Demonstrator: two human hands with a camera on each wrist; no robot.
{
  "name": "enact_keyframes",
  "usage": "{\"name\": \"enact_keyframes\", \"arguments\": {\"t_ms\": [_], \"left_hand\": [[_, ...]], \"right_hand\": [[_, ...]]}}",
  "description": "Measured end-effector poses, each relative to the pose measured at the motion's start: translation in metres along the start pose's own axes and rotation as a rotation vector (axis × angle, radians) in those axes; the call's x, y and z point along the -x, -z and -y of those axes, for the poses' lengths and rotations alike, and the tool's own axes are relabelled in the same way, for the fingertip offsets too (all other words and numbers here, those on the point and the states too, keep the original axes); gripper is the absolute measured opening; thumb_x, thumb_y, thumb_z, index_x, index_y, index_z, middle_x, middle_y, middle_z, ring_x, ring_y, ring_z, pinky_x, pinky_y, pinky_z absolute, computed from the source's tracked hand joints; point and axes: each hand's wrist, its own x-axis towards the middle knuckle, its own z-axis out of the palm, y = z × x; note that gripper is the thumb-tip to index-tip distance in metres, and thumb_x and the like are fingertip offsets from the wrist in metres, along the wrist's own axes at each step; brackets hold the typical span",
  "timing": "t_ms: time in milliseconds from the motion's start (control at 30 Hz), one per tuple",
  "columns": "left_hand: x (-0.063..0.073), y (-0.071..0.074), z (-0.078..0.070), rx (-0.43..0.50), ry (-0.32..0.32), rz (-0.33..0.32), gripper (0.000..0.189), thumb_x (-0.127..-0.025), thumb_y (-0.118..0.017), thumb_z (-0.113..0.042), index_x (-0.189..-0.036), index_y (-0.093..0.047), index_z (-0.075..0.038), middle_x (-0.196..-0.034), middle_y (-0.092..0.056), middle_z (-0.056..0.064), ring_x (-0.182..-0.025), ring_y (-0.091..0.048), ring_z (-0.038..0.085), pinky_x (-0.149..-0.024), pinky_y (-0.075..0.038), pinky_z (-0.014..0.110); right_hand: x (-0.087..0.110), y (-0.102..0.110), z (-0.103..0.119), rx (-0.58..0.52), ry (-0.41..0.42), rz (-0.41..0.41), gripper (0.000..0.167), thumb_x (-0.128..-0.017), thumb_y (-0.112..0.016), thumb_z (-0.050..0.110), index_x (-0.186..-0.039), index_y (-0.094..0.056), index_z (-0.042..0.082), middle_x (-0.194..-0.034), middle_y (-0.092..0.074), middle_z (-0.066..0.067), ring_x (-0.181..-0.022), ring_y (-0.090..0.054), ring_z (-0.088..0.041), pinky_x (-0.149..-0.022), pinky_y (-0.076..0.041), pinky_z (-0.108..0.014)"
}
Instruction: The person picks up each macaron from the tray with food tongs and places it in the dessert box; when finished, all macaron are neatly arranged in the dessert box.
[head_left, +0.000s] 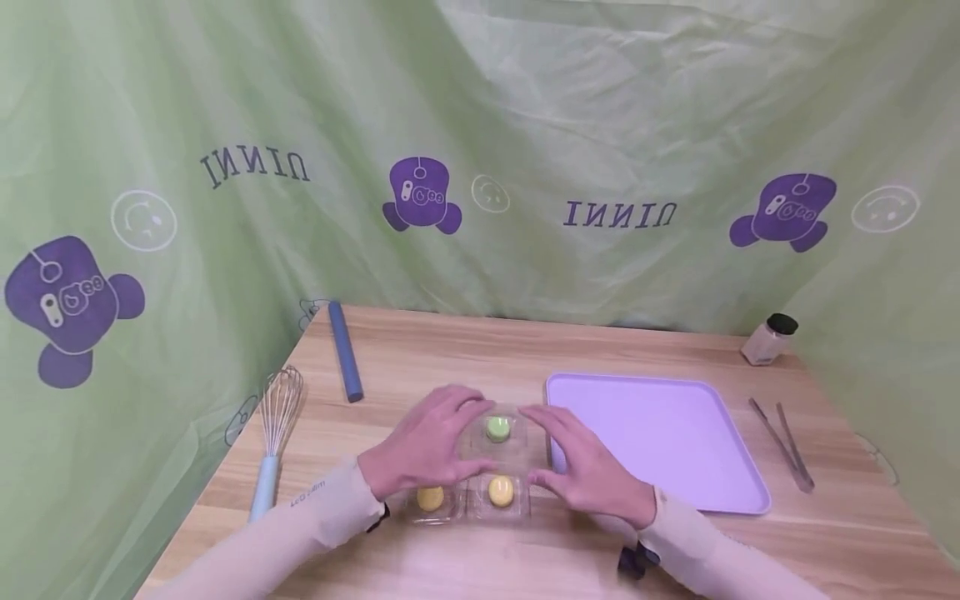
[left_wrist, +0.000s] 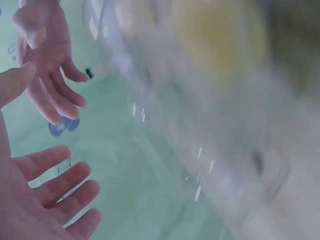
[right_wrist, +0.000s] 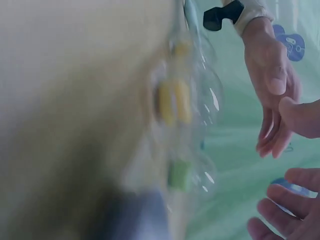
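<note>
A green macaron and two yellow macarons, one on the right and one on the left, sit inside clear domed plastic packaging. Whether it is one pack or separate boxes, I cannot tell. My left hand hovers over the pack's left side, hiding part of it, fingers extended and thumb apart. On the other side my right hand is spread the same way. Both wrist views show air between the hands and the plastic, with nothing held. In the right wrist view the green macaron lies nearest the tray.
A lilac tray lies right of the pack, partly under my right hand. Metal tongs and a black-lidded jar are farther right. A whisk and a dark blue rod lie left. Green curtain surrounds the wooden table.
</note>
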Motion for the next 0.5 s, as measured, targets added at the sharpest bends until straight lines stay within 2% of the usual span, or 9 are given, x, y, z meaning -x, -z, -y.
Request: {"name": "enact_keyframes", "arguments": {"t_ms": [133,267,333,500], "left_hand": [[-0.016,0.014,0.019,-0.049,0.005,-0.052,0.082,-0.082,-0.069,-0.067,-0.144,-0.055,-0.015,-0.144,-0.058,0.010,-0.137,-0.051,0.029,-0.126,-0.032,0.050],[-0.032,0.029,0.039,-0.092,0.058,-0.060,0.085,-0.083,-0.064,-0.070,-0.149,-0.049,-0.019,-0.156,-0.047,0.011,-0.147,-0.038,0.034,-0.129,-0.016,0.060],[-0.040,0.035,0.050,-0.105,0.102,-0.052,0.087,-0.083,-0.062,-0.072,-0.152,-0.045,-0.022,-0.162,-0.039,0.012,-0.152,-0.030,0.036,-0.129,-0.008,0.065],[-0.056,0.046,0.081,-0.128,0.223,-0.012,0.092,-0.083,-0.059,-0.076,-0.159,-0.031,-0.032,-0.170,-0.021,0.010,-0.158,-0.012,0.039,-0.124,0.008,0.071]], "right_hand": [[-0.016,0.016,-0.015,0.082,0.031,-0.026,0.092,-0.080,-0.080,0.037,-0.156,-0.037,0.007,-0.156,-0.044,-0.017,-0.143,-0.044,-0.034,-0.119,-0.039,-0.055],[-0.035,0.037,-0.032,0.151,0.020,-0.029,0.092,-0.083,-0.075,0.043,-0.158,-0.033,0.010,-0.164,-0.032,-0.020,-0.151,-0.031,-0.041,-0.124,-0.028,-0.064],[-0.045,0.047,-0.041,0.188,-0.010,-0.023,0.093,-0.083,-0.075,0.043,-0.159,-0.032,0.011,-0.167,-0.025,-0.019,-0.155,-0.023,-0.043,-0.125,-0.020,-0.068],[-0.067,0.074,-0.071,0.251,-0.152,0.000,0.095,-0.085,-0.074,0.047,-0.161,-0.027,0.016,-0.172,-0.007,-0.011,-0.159,-0.003,-0.042,-0.124,0.001,-0.073]]}}
